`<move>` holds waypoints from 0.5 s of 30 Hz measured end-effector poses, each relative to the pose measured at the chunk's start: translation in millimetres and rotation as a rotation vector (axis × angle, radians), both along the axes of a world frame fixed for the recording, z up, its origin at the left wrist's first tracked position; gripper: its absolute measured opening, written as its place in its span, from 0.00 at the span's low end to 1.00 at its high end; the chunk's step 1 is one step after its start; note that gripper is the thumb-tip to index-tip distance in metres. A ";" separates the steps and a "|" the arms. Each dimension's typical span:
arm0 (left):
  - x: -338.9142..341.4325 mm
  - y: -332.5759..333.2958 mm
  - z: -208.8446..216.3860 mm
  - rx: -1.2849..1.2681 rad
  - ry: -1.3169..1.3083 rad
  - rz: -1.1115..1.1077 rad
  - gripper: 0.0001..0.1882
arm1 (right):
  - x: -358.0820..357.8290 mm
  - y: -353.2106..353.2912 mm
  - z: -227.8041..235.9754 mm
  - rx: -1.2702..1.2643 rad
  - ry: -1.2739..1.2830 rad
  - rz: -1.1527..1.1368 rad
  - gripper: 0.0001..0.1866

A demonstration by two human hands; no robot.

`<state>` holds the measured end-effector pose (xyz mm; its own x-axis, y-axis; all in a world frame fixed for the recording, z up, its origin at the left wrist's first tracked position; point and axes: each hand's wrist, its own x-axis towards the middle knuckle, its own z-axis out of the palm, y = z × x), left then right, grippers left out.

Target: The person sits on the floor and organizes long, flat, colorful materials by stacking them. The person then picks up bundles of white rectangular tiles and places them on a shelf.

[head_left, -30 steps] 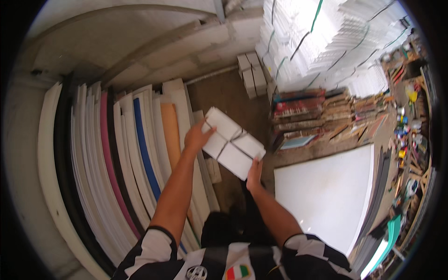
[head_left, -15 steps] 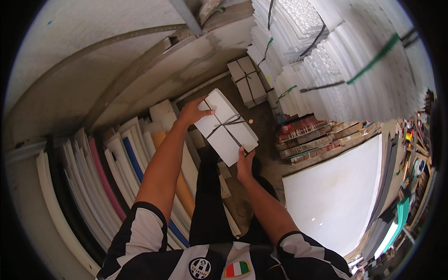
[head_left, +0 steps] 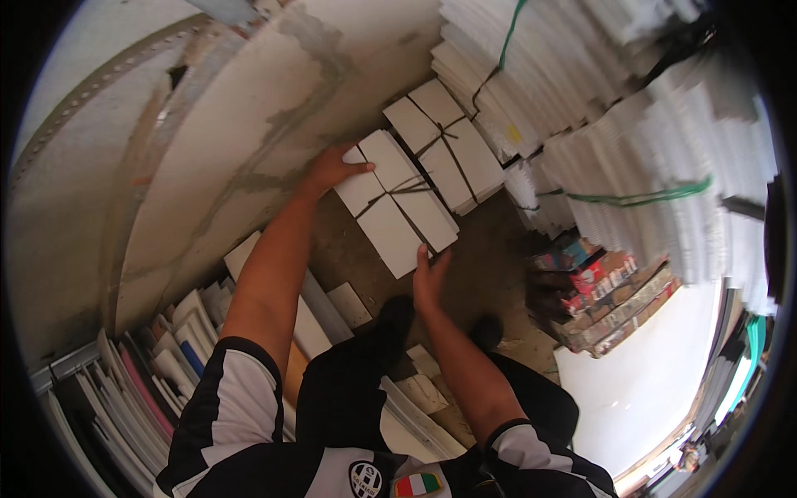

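Observation:
A flat bundle of white sheets (head_left: 408, 222), bound crosswise with black string knotted near its middle, lies level between my two hands. My left hand (head_left: 330, 172) grips its far left edge, the thumb on top and the fingers going out of sight at the side. At the near right corner my right hand (head_left: 431, 278) holds the edge, thumb up against it. Right beside this bundle stands a stack of similar white sheets (head_left: 475, 158), also tied with dark string. Whether the held bundle rests on the floor or hangs just above it, I cannot tell.
Tall stacks of white sheets (head_left: 598, 158) with green ties rise at the right. Below them lie piled flat cartons (head_left: 618, 286) and a large white panel (head_left: 639, 373). Upright boards (head_left: 149, 382) lean along the stained wall (head_left: 241, 124) at left. My feet stand on the brown floor (head_left: 490, 266).
Both hands have carried the tied bundle farther forward and lower, up beside the tied stack. The view has moved forward too, so the stack looks larger and closer.

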<state>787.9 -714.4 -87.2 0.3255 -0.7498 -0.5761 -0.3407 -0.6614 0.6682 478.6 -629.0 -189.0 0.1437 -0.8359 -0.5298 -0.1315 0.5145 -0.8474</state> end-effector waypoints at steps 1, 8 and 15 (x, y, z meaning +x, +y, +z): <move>2.0 -2.6 -17.3 -0.055 -0.030 -0.017 0.43 | 9.5 -0.6 -15.2 -0.009 -0.028 -0.025 0.43; 24.6 -12.5 -92.4 -0.287 -0.101 0.001 0.39 | 26.5 -3.2 -53.4 -0.115 -0.051 -0.076 0.42; 0.9 25.1 -116.5 -0.542 -0.291 0.300 0.31 | 33.7 -9.1 -53.7 -0.230 -0.107 -0.095 0.42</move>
